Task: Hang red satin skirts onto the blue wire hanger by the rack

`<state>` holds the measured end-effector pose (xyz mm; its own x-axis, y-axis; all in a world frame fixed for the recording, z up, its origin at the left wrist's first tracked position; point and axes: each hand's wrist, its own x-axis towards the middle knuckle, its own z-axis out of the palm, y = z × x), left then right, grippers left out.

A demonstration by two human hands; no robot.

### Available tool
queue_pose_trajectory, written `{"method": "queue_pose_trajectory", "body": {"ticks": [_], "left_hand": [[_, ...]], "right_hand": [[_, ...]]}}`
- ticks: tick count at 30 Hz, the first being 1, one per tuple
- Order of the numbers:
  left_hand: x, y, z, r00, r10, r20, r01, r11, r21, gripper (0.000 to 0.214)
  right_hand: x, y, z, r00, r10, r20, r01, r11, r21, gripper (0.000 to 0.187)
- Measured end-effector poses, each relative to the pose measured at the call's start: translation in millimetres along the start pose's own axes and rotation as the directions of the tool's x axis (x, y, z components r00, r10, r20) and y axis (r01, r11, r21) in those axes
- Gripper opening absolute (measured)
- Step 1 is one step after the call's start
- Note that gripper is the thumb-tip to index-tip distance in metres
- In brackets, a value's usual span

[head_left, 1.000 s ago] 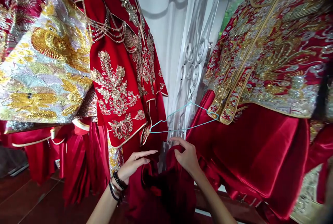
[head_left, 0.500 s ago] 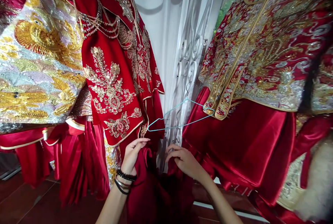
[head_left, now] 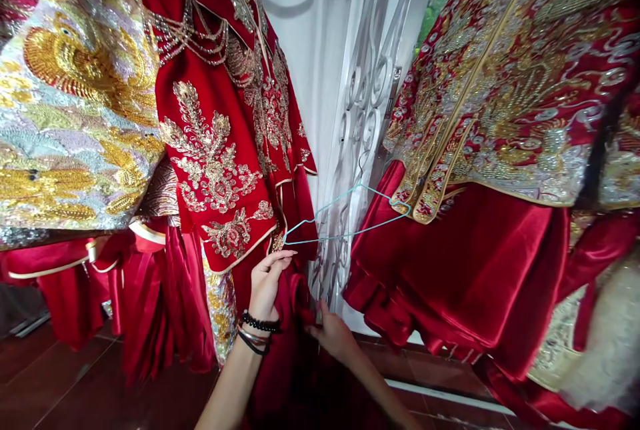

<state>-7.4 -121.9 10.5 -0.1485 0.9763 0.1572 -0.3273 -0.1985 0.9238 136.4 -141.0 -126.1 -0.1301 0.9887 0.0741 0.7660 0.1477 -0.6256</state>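
My left hand point(head_left: 265, 285) pinches red cloth point(head_left: 287, 300) below a hanger point(head_left: 346, 237); right hand point(head_left: 334, 335): grip unclear; I'd hold the edge level.

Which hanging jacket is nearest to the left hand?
The red jacket with draped bead strands: its sleeve hem hangs just above the left hand, while the gold-patterned jacket hangs farther right.

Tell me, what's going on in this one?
A person is handling dark red cloth between hung garments. The left hand, with bracelets at its wrist, appears to pinch the cloth near its upper edge. The right hand is lower, at the other side of it; its grip is hard to make out. Just above, a light-blue hanger hangs between two embroidered red jackets, one to the left and one to the right.
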Motion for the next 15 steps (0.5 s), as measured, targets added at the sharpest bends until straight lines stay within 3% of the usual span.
{"method": "queue_pose_trajectory", "body": {"ticks": [3, 7, 10, 12, 15], "left_hand": [[5.6, 6.2, -5.7, 0.999, 0.046, 0.001, -0.046, 0.997, 0.059, 0.017], [16.6, 10.6, -16.7, 0.993, 0.101, 0.059, -0.111, 0.973, 0.202, 0.02], [20.9, 7.2, -24.8, 0.978, 0.157, 0.136, -0.193, 0.926, 0.323, 0.021], [20.6, 4.1, -29.0, 0.963, 0.176, 0.206, -0.252, 0.862, 0.441, 0.023], [17.3, 3.1, -31.6, 0.937, 0.179, 0.301, -0.339, 0.682, 0.648, 0.025]], "right_hand": [[16.4, 1.7, -13.4, 1.0, -0.02, 0.008, 0.019, 1.0, 0.021, 0.012], [31.5, 1.5, -50.7, 0.988, -0.129, 0.087, 0.113, 0.979, 0.168, 0.018], [39.5, 6.7, -74.6, 0.989, -0.138, 0.056, 0.125, 0.974, 0.187, 0.028], [43.7, 12.1, -85.8, 0.989, -0.127, 0.076, 0.11, 0.974, 0.198, 0.03], [48.7, 17.5, -98.4, 0.992, -0.113, 0.053, 0.107, 0.988, 0.111, 0.034]]}}
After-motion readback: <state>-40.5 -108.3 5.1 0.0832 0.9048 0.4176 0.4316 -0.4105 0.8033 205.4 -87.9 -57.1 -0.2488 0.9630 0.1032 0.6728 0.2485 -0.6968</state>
